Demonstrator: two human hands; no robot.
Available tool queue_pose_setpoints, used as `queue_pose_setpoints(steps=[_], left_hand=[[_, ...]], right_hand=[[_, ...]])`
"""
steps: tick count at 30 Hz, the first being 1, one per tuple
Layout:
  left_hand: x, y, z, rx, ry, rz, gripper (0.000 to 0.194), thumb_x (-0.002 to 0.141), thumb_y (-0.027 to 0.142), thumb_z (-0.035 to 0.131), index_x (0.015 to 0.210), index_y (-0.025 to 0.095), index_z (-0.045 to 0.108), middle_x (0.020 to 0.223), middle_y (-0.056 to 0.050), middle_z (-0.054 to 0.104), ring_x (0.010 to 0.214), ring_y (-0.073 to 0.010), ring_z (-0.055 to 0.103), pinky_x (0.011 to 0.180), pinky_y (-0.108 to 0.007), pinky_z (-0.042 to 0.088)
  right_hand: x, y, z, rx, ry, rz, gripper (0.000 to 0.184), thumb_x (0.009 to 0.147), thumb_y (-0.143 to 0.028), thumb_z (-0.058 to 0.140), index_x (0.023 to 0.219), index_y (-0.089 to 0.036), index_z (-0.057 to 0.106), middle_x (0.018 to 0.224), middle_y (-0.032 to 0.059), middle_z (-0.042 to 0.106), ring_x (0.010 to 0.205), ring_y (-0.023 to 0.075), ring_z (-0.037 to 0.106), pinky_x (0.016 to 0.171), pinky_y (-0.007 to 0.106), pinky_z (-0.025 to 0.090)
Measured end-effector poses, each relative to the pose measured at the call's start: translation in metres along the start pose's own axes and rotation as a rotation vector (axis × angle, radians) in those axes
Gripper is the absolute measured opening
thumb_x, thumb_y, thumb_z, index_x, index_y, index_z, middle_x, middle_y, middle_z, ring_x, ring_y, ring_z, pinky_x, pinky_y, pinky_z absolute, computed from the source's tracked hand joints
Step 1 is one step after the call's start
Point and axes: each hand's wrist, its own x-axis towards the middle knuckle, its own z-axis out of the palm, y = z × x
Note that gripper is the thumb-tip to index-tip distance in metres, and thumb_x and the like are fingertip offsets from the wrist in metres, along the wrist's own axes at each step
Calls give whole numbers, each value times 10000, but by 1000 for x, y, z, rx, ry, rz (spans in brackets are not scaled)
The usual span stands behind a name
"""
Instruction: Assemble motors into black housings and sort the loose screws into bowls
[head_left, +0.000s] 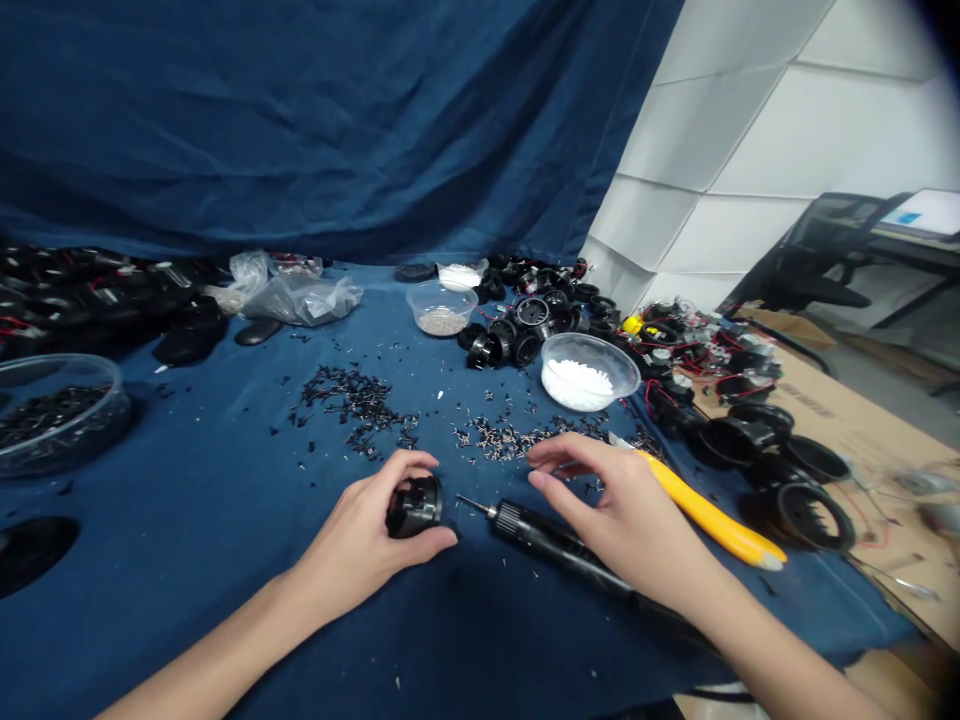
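Observation:
My left hand [367, 535] is wrapped round a small round black plastic part [414, 505] resting on the blue cloth. My right hand [619, 505] hovers over a black electric screwdriver [540, 535] lying on the cloth, its tip pointing left toward the black part. The fingers of that hand are bent and slightly apart, reaching toward a scatter of small screws [510, 438]; nothing shows in them. A yellow-handled tool [712, 520] lies just right of this hand.
A clear bowl of white bits [589, 372], a smaller bowl of grey bits [442, 308], a bowl of dark screws [52, 410] at left, piles of black round parts with red wires [697, 360], plastic bags [292, 290], cardboard [847, 420] at right.

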Motion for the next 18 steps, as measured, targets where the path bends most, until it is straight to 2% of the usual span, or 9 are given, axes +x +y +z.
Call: queue_pose_setpoints(steps=[3,5,7,9,10,12,14,16,18], left_hand=[[2,-1,-1,13,27,-16,405,762,430,689,1087,254,524,1032,-14,675,950,-219,645,840,-335,491],[2,-2,0,45,32,-12,400,758,442,686,1077,256,530,1028,-13,676,939,-219,645,819,-322,492],[1,-2,1,63,10,-7,402,761,444,683,1085,263,527,1032,-9,672,929,-213,642,791,-304,493],[0,-2,2,69,-12,1,388,769,437,678,1085,270,525,1033,-2,667,919,-205,638,779,-292,490],[-1,-3,3,69,-17,7,384,771,435,678,1084,273,525,1032,1,666,914,-203,637,779,-290,487],[-2,-5,4,64,-5,19,390,768,449,683,1083,276,531,1028,2,668,908,-204,637,782,-288,482],[-2,-8,7,58,32,23,418,751,480,693,1083,278,540,1028,1,672,916,-215,640,776,-287,480],[-2,-11,9,61,74,12,442,737,516,691,1086,287,545,1042,5,676,950,-233,639,765,-289,483],[-1,-13,12,75,84,-13,457,733,540,680,1098,304,539,1062,17,675,991,-244,630,759,-290,482]], right_hand=[[-1,4,2,-70,29,-45,129,906,-243,547,992,-210,637,985,44,694,914,208,649,772,329,510],[-3,14,-5,-147,82,-87,136,915,-242,528,995,-202,630,1025,64,678,970,223,630,849,366,494],[-6,31,-23,-243,190,-113,145,921,-260,514,982,-200,631,1056,78,666,1028,234,607,918,387,465],[-9,58,-52,-365,355,-62,157,911,-296,524,959,-207,644,1062,74,669,1054,232,602,964,375,438],[-12,74,-71,-444,437,10,164,900,-309,533,950,-210,654,1069,68,674,1054,227,608,966,351,434],[-21,111,-113,-641,612,336,204,887,-331,523,996,-243,671,1106,43,677,979,198,641,883,288,460],[-38,148,-157,-750,731,562,291,879,-319,483,1025,-169,684,1054,152,682,952,289,640,848,387,455],[-61,181,-194,-820,765,747,358,860,-292,442,1022,-76,678,953,260,677,886,381,634,733,477,454],[-87,208,-222,-841,682,848,292,797,-357,550,801,-104,696,771,244,673,675,368,621,579,458,441]])
